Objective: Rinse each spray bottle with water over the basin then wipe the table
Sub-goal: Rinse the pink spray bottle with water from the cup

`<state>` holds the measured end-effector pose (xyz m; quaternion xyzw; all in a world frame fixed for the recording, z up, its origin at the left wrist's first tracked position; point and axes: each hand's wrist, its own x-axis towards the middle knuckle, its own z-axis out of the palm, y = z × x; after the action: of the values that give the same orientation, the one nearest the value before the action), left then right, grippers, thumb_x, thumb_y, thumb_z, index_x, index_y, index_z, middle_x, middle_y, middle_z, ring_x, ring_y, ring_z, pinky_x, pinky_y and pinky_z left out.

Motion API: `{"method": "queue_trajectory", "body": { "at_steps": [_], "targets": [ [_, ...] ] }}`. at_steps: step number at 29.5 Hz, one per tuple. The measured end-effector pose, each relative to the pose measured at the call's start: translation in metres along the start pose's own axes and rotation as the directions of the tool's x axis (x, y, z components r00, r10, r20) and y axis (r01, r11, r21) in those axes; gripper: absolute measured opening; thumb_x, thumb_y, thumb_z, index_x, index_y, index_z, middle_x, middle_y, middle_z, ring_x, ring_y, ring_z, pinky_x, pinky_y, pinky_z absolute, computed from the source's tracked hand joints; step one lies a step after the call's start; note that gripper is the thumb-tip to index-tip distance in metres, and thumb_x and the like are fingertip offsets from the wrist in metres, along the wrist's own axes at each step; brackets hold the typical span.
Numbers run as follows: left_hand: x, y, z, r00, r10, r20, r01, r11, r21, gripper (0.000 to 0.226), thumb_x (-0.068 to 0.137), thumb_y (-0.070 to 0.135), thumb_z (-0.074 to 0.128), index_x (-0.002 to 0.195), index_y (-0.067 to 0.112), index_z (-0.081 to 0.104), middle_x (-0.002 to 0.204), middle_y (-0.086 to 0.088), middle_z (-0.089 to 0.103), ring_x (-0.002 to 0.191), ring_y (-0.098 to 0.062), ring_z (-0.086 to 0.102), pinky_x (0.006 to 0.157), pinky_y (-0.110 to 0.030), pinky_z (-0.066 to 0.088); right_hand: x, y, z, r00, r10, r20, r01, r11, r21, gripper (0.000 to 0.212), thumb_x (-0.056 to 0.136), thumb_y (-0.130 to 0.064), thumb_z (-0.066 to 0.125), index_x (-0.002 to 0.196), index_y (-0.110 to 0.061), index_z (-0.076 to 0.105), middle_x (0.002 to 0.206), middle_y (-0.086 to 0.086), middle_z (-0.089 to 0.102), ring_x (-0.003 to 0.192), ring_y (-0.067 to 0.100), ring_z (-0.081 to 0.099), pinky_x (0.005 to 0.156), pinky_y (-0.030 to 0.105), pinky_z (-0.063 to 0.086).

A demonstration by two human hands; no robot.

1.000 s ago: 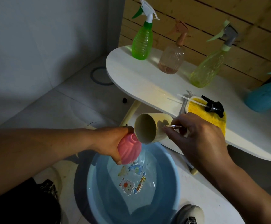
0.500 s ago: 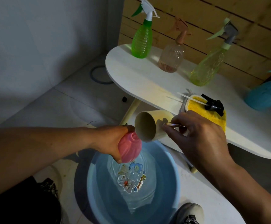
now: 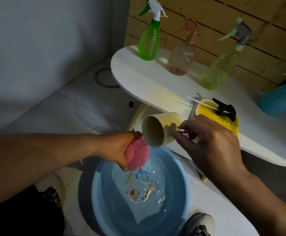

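Note:
My left hand (image 3: 115, 147) grips a pink spray bottle (image 3: 136, 155) without its head, tilted over the blue basin (image 3: 181, 181), which holds rippling water. My right hand (image 3: 207, 142) holds a cream cup (image 3: 161, 129) by its handle, tipped on its side with the mouth at the bottle's neck. On the white table (image 3: 155, 86) stand a green bottle (image 3: 149, 43), a clear pinkish bottle (image 3: 181, 60) and a yellow-green bottle (image 3: 218, 68). A teal bottle (image 3: 280, 97) lies at the right edge. A black spray head (image 3: 225, 109) lies on a yellow sponge (image 3: 218, 116).
The basin sits on the tiled floor between my shoes (image 3: 198, 225). A wooden slat wall (image 3: 224, 19) runs behind the table. A table leg (image 3: 138, 114) slants down just beyond the cup. A dark ring (image 3: 103, 77) lies on the floor at the back.
The cup has tipped a little further toward the pink bottle, and the ripples in the basin water have shifted. Both hands stay in nearly the same place.

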<state>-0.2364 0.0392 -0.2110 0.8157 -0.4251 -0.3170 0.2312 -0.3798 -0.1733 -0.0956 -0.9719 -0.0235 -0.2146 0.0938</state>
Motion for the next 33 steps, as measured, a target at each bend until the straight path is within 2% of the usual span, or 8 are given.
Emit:
{"method": "queue_trajectory", "body": {
  "at_steps": [3,9,12,17,26,30,33],
  "targets": [
    [0.0004,-0.0003,0.0003,1.0,0.005,-0.004,-0.005,1.0,-0.001,0.091,0.064,0.033,0.097,0.125,0.047,0.03,0.105,0.029,0.045,0.102,-0.007,0.053,0.076,-0.016,0.049,0.0001,-0.0004,-0.0005,1.0,-0.013,-0.013,0.012,1.0,-0.016,0.022,0.094,-0.046,0.065,0.088,-0.026,0.07,0.079,-0.009,0.06,0.07,0.017,0.058,0.05,0.037,0.048],
    [0.0021,-0.0042,0.0025,1.0,0.022,-0.01,-0.022,1.0,0.012,0.096,0.063,0.036,0.098,0.135,0.041,0.035,0.107,0.028,0.045,0.106,-0.006,0.051,0.076,-0.013,0.046,-0.0014,-0.0009,-0.0017,0.999,-0.047,-0.027,0.045,0.998,-0.05,0.021,0.094,-0.044,0.067,0.088,-0.024,0.07,0.08,-0.007,0.06,0.07,0.019,0.058,0.049,0.035,0.046],
    [0.0034,-0.0066,0.0034,1.0,0.024,0.0,-0.024,1.0,0.009,0.099,0.062,0.036,0.098,0.139,0.04,0.036,0.112,0.027,0.045,0.108,-0.007,0.052,0.079,-0.016,0.048,-0.0016,-0.0008,-0.0027,0.998,-0.067,-0.023,0.065,0.996,-0.067,0.021,0.095,-0.043,0.066,0.09,-0.023,0.07,0.081,-0.006,0.06,0.07,0.019,0.058,0.048,0.035,0.046],
    [0.0046,-0.0064,0.0031,1.0,0.024,-0.008,-0.024,1.0,0.015,0.094,0.062,0.035,0.098,0.128,0.048,0.033,0.107,0.031,0.043,0.102,-0.006,0.052,0.074,-0.014,0.046,-0.0025,-0.001,-0.0035,0.996,-0.092,-0.015,0.091,0.992,-0.093,0.022,0.098,-0.044,0.063,0.094,-0.023,0.071,0.084,-0.005,0.061,0.072,0.02,0.059,0.049,0.035,0.046],
    [0.0057,-0.0065,0.003,0.999,0.048,-0.013,-0.048,0.999,0.007,0.093,0.06,0.038,0.098,0.125,0.051,0.033,0.111,0.032,0.043,0.108,-0.005,0.052,0.086,-0.022,0.05,-0.0039,-0.0026,-0.0059,0.985,-0.168,-0.026,0.163,0.977,-0.14,0.022,0.1,-0.04,0.062,0.096,-0.021,0.071,0.086,-0.002,0.063,0.072,0.021,0.059,0.049,0.033,0.044],
    [0.0057,-0.0062,0.0039,0.998,0.061,-0.026,-0.061,0.998,0.017,0.096,0.059,0.039,0.099,0.133,0.043,0.038,0.113,0.03,0.046,0.107,-0.005,0.054,0.086,-0.022,0.05,-0.0054,-0.0025,-0.0063,0.98,-0.193,-0.036,0.185,0.968,-0.169,0.023,0.1,-0.04,0.06,0.095,-0.02,0.071,0.084,-0.001,0.062,0.07,0.024,0.058,0.049,0.033,0.042],
    [0.0054,-0.0059,0.0046,0.997,0.069,-0.025,-0.068,0.997,0.029,0.097,0.058,0.041,0.099,0.134,0.042,0.038,0.116,0.028,0.047,0.107,-0.005,0.054,0.091,-0.028,0.053,-0.0066,-0.0029,-0.0067,0.974,-0.224,-0.046,0.212,0.959,-0.186,0.023,0.1,-0.038,0.061,0.094,-0.019,0.071,0.084,0.001,0.063,0.07,0.025,0.058,0.049,0.033,0.042]
  ]
}}
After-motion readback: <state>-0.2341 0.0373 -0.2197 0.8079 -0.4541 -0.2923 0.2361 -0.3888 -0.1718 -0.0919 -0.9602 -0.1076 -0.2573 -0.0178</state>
